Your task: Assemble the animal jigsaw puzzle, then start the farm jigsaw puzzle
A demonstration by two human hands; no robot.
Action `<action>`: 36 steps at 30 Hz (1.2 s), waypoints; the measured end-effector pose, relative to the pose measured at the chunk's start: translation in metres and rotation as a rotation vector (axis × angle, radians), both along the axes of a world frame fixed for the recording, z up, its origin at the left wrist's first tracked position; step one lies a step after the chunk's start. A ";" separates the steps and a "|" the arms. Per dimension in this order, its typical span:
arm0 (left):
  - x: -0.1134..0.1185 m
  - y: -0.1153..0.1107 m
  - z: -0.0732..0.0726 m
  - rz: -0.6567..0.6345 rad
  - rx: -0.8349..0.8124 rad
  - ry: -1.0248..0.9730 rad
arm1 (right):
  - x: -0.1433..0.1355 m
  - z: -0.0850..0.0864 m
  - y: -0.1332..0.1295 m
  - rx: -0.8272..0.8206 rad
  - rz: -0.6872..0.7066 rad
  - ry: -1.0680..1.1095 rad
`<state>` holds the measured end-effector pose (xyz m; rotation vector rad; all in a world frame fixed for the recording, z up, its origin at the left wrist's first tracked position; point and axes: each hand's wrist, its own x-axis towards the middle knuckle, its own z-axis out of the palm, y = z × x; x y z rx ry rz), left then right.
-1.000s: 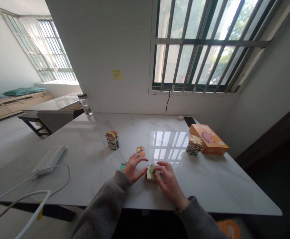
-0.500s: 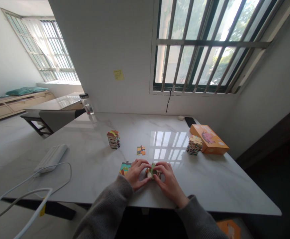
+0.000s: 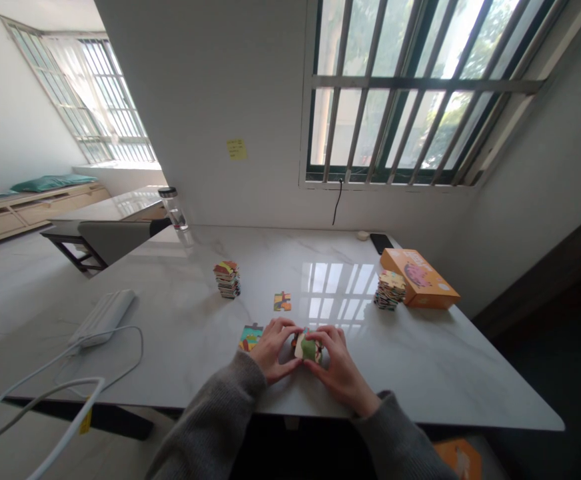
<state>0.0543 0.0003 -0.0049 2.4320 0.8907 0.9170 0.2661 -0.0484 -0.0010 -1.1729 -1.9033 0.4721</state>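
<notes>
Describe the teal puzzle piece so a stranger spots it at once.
On the white table, find the person's left hand. The teal piece lies flat just left of that hand. Its teal picture sets it apart from the orange piece, which lies alone farther from the person.

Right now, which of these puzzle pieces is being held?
The green-and-cream piece, between left hand and right hand; the teal piece and orange piece lie loose.
</notes>
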 end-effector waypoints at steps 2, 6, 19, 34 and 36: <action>0.000 -0.001 0.002 0.002 -0.005 -0.036 | -0.001 0.002 -0.002 0.023 -0.003 0.019; 0.000 -0.001 0.006 -0.022 -0.034 -0.145 | -0.001 0.006 -0.004 0.059 0.020 0.089; 0.001 -0.004 0.012 0.109 0.110 -0.172 | 0.004 0.005 0.003 -0.162 0.024 0.351; 0.004 -0.006 0.002 0.084 0.203 -0.057 | 0.000 0.001 0.006 -0.343 -0.001 0.718; 0.004 -0.005 0.002 0.093 0.221 -0.040 | 0.000 -0.001 0.007 -0.347 0.004 0.718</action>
